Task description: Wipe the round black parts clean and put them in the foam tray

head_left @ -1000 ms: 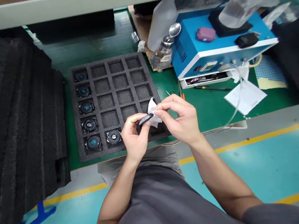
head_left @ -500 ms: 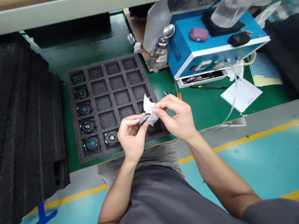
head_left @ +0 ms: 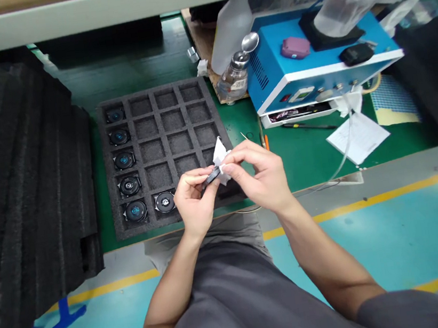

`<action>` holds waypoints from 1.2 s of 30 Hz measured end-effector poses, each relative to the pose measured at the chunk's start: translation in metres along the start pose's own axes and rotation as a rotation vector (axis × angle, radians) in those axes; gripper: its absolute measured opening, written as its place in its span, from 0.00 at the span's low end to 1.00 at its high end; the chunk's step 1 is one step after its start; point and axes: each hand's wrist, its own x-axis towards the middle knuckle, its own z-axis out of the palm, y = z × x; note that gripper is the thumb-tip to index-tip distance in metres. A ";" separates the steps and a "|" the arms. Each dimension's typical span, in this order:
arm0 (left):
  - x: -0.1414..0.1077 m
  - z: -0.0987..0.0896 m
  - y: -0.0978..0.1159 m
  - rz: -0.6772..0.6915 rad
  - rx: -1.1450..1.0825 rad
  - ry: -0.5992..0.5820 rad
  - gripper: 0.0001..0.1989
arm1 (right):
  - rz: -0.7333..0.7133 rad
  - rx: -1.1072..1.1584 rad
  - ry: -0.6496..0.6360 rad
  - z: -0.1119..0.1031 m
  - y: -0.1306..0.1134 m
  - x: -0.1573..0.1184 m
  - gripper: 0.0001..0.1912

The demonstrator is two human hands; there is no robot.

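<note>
My left hand [head_left: 194, 202] pinches a dark round watch part [head_left: 211, 177], tilted on edge above the front of a grey foam tray [head_left: 109, 173]. Between the fingers of my right hand [head_left: 259, 172] is a crumpled white wipe [head_left: 219, 152], pressed against the near edge of the watch part. Several round black watch parts, one of them here [head_left: 129, 186], fill the tray's left column, and one more [head_left: 165, 202] lies in the front pocket beside them. Part of the tray's front right is hidden by my hands.
Black foam trays [head_left: 23, 184] are stacked at the left. A blue machine [head_left: 285, 88] stands at the back right, beside a glass bottle [head_left: 234, 80] and a white bottle [head_left: 231, 33]. White paper [head_left: 358, 136], a pen [head_left: 309, 126] and a thin tube lie on the green table.
The wipe has shifted and folded differently against the watch part, with my right fingers slightly lower. The view has moved slightly.
</note>
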 end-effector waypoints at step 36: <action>0.007 -0.006 0.010 -0.508 -0.272 -0.044 0.22 | 0.020 -0.082 -0.080 -0.011 -0.011 0.009 0.05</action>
